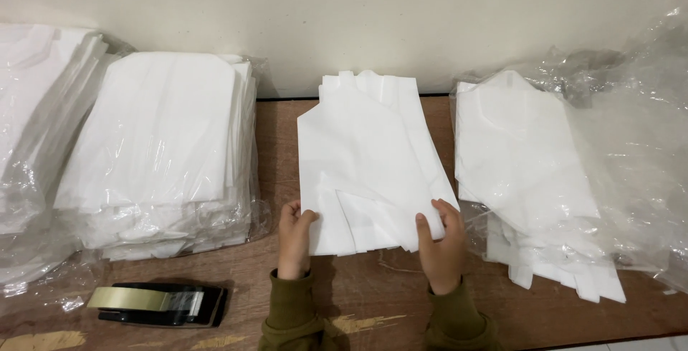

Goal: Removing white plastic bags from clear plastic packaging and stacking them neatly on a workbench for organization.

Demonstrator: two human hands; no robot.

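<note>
At far left on the brown wooden table (387,301), a heap of white sheets in loose clear plastic (36,136) runs off the frame edge. Just right of it, a taller bundle of flat white cut sheets wrapped in clear film (161,150), set against the pale wall (344,14). Near edge, below that bundle: black tape dispenser with a roll of clear tape (161,302), lying apart from both hands.

Centre: a fanned stack of white cut paper sheets with tabs at the far end (365,157), lying flat on the table, far end at the wall, near end between the hands. Left hand (294,240) grips the stack's near-left corner, thumb on top, fingers curled under. Right hand (441,247) pinches the near-right corner, thumb over the top sheets, fingers wrapped around the edge. Both wrists in olive-green sleeves (290,315).

Right: another pile of white cut sheets (523,164), lying half inside an opened, crumpled clear plastic bag (631,136), lower sheets sliding out toward the near edge. This pile sits just beside the right hand, not touching it as far as can be seen.
</note>
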